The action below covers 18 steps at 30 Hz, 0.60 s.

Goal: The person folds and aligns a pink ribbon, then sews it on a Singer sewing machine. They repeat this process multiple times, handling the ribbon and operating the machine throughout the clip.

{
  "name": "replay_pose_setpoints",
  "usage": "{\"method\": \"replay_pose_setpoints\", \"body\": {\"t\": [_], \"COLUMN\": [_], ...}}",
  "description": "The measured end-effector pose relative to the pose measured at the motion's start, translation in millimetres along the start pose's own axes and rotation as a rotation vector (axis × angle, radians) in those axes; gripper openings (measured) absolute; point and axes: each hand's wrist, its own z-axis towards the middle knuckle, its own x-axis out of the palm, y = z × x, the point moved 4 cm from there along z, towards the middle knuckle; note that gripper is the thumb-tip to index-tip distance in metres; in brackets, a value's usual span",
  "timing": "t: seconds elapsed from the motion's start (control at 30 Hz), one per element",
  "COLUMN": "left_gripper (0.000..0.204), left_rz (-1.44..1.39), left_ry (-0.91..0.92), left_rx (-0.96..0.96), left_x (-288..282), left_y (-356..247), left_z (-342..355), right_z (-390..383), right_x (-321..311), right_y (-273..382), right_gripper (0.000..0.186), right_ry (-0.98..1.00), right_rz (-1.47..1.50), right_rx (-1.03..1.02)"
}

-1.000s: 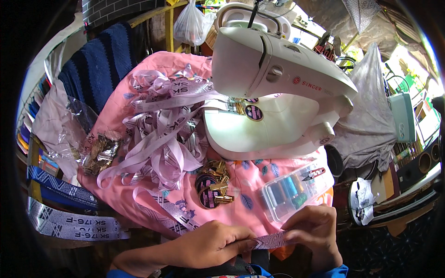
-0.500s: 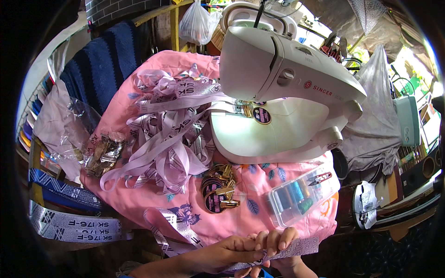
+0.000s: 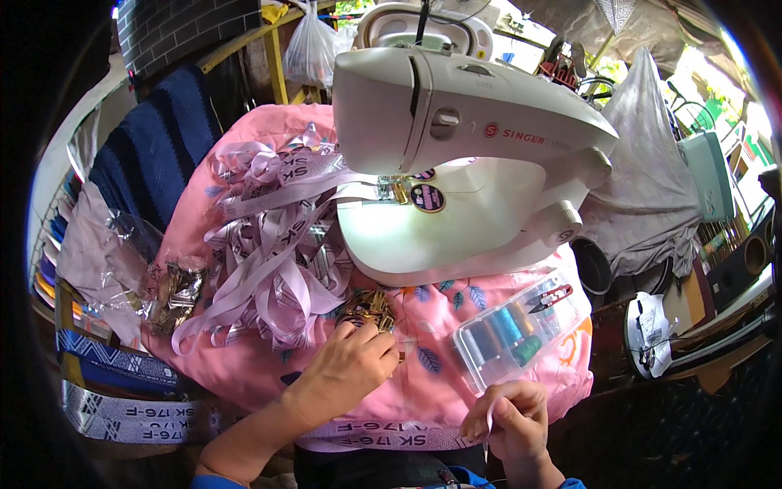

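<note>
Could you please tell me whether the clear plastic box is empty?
Not empty: the clear plastic box holds blue and green thread spools, visible through its plastic.

Bright blue fabric sleeves (image 3: 218, 482) are worn behind the bare left hand (image 3: 350, 364) and bare right hand (image 3: 515, 420), only their edges being shown. Dark cloth (image 3: 358, 469) is seen at the lap.

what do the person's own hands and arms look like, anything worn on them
The left hand and right hand are bare, with no glove or watch visible. Blue sleeves show at the lower edge, leaving the visible forearms uncovered.
</note>
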Motion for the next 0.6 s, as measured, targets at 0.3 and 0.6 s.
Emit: {"method": "replay_pose_setpoints", "body": {"t": [0.3,0.6], "left_gripper": [0.005,0.032], "left_rz": [-0.102,-0.276], "left_ry": [-0.074,-0.073], "left_rx": [-0.106,-0.363], "left_x": [-36.5,10.5], "left_y": [10.0,-10.1], "left_z": [-0.2,-10.3], "right_z": [16.9,22.5], "right_x": [-6.0,-3.5], "right_y": [-5.7,-10.9], "right_gripper": [0.017,0.021], "right_ry": [-0.035,-0.118], "right_rz": [-0.115,-0.346], "right_rx": [0.173,0.116]}}
